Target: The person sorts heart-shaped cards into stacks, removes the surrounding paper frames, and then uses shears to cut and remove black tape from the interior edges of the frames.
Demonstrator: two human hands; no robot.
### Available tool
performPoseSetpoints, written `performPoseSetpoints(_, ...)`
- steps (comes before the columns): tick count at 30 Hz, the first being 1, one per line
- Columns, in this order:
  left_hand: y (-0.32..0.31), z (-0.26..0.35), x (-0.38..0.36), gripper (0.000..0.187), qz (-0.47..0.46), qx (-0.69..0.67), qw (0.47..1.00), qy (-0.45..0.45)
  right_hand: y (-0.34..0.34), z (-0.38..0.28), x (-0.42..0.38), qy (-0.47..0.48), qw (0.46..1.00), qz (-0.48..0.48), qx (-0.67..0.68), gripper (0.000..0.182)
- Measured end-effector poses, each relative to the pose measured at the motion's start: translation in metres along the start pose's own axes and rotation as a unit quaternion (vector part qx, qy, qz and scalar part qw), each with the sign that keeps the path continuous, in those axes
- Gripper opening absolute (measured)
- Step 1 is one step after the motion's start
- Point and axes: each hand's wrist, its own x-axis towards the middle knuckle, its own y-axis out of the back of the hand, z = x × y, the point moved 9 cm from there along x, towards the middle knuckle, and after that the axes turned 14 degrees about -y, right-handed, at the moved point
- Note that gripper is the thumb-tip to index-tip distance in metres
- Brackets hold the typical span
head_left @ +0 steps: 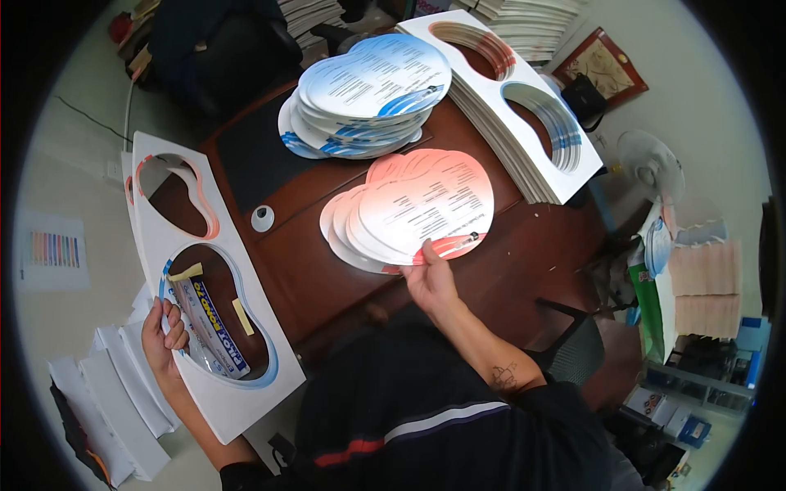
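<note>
Dark wooden desk [540, 245], pale floor [57, 319]

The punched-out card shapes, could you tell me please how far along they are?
Done: a blue pile and a red pile lie stacked on the desk. In hand: the right hand lays a red piece down; the left hand holds an emptied sheet. Left: a sheet stack, though its top looks punched.
</note>
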Motion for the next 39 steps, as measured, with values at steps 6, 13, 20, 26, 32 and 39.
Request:
performPoseSetpoints(6,-0.028,0.034,0.011,0.025,-0.034,-0.025,0.999,0.004,0.029,0.017,-0.055,-0.294,0.892,0.037,-0.341,0.043)
performPoseSetpoints(13,-0.132,0.145,0.030,0.028,-0.178,-0.112,0.978,-0.017,0.042,-0.118,-0.094,-0.171,0.887,0.020,-0.427,0.030)
performPoseSetpoints(20,-0.320,0.247,0.015,0.027,-0.314,-0.073,0.943,-0.077,0.056,-0.282,-0.158,0.004,0.892,0.026,-0.451,0.029)
performPoseSetpoints(26,-0.505,0.263,-0.059,0.027,-0.385,-0.008,0.914,-0.124,0.074,-0.376,-0.220,0.110,0.904,0.039,-0.412,0.026)
performPoseSetpoints(32,-0.656,0.202,-0.108,0.028,-0.489,0.029,0.870,-0.062,0.097,-0.442,-0.261,0.182,0.908,0.076,-0.371,0.022)
performPoseSetpoints(39,-0.782,0.076,-0.142,0.030,-0.536,0.144,0.825,-0.107,0.022,-0.542,-0.295,0.323,0.835,0.081,-0.437,0.024)
